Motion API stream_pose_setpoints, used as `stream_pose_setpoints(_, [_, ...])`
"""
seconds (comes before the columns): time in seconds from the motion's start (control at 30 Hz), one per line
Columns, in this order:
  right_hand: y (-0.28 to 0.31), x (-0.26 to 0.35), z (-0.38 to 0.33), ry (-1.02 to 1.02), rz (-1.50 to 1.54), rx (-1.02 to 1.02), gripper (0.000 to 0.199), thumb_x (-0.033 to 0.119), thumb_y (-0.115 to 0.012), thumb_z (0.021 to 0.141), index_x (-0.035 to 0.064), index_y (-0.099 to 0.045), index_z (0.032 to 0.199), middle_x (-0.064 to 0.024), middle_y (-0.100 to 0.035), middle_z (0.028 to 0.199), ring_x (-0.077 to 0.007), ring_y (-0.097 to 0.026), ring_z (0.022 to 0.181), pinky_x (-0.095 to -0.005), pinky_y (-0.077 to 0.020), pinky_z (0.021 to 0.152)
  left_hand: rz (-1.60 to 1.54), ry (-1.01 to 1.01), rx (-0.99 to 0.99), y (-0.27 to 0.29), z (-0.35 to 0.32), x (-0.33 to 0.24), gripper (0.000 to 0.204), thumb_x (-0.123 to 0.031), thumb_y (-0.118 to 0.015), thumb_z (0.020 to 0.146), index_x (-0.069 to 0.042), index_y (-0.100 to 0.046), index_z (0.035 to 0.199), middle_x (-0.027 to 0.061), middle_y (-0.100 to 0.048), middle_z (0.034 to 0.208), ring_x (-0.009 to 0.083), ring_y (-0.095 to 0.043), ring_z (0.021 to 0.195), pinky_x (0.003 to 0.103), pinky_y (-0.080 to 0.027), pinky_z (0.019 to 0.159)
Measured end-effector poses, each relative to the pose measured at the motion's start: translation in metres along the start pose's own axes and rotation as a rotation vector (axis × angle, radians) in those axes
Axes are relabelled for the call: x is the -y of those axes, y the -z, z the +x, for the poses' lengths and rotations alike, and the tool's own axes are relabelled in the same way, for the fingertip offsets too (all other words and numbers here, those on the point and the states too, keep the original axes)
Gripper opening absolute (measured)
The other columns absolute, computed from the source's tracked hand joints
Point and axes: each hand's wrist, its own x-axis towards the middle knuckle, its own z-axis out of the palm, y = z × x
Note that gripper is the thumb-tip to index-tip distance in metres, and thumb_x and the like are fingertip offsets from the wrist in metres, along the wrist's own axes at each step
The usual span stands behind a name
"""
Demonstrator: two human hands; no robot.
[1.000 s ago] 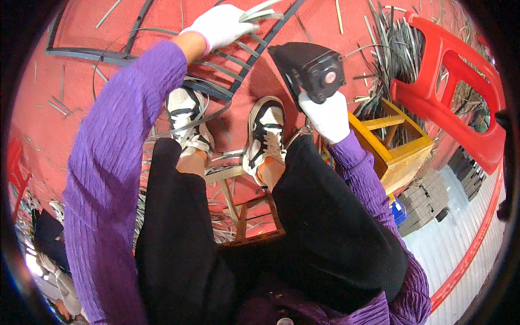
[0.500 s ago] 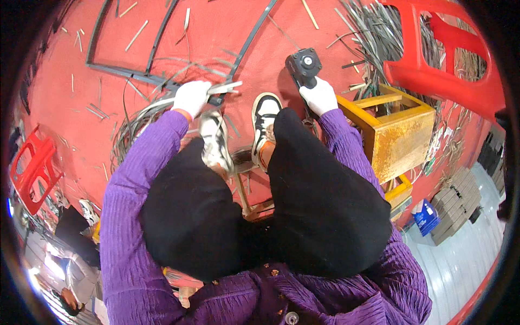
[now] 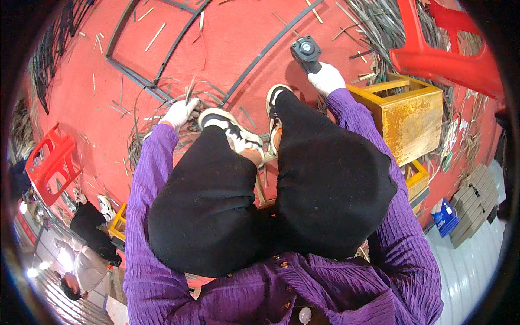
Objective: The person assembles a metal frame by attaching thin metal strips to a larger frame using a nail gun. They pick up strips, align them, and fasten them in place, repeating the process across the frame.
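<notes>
A dark frame lies flat on the red floor, its long bars running away from the person and leaning rightward toward their far ends. The tool, black with a round cap on its blocky head, is held up just to the right of the frame's right bar. Its long axis runs from the right hand away from the person, tilting a little leftward; the head is at the far end and the handle at the near end. The gloved right hand is closed around that handle, though the separate fingers are too small to tell.

The gloved left hand is at the near end of the frame, fingers curled in on a few strips. The pale ends of these jut out of the fist, pointing away from the person and slightly to the right. Whether the hand also touches the frame cannot be told.

Loose strips ring the near end of the frame, and the left shoe is just beside it. Well to the right of the frame are a heap of strips, a yellow stool and a red stool.
</notes>
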Motion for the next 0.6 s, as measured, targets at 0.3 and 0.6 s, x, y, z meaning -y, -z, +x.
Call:
stream_pose_setpoints(0.3, [0.002,0.011,-0.007,-0.025,-0.068,-0.007,0.031,0.029,-0.057,0.077,0.0067,-0.065,0.096,-0.021,-0.067,0.095,-0.0397,-0.062,0.096,-0.0452,-0.0488,0.082,0.036,-0.41,-0.457,0.039,0.008,-0.061,0.046,-0.039,-0.057,0.093,-0.001,-0.055,0.118,0.0193,-0.062,0.112,0.0298,-0.06,0.106,0.036,-0.044,0.091])
stream_pose_setpoints(0.6, [-0.007,0.006,-0.023,0.007,0.018,-0.093,0.027,0.025,-0.061,0.075,0.003,-0.063,0.091,-0.0212,-0.065,0.082,-0.0385,-0.064,0.083,-0.0423,-0.0496,0.072,-0.093,-0.486,-0.04,-0.003,0.036,-0.07,0.038,-0.036,-0.048,0.096,-0.001,-0.056,0.106,0.0137,-0.061,0.094,0.0282,-0.059,0.094,0.036,-0.044,0.086])
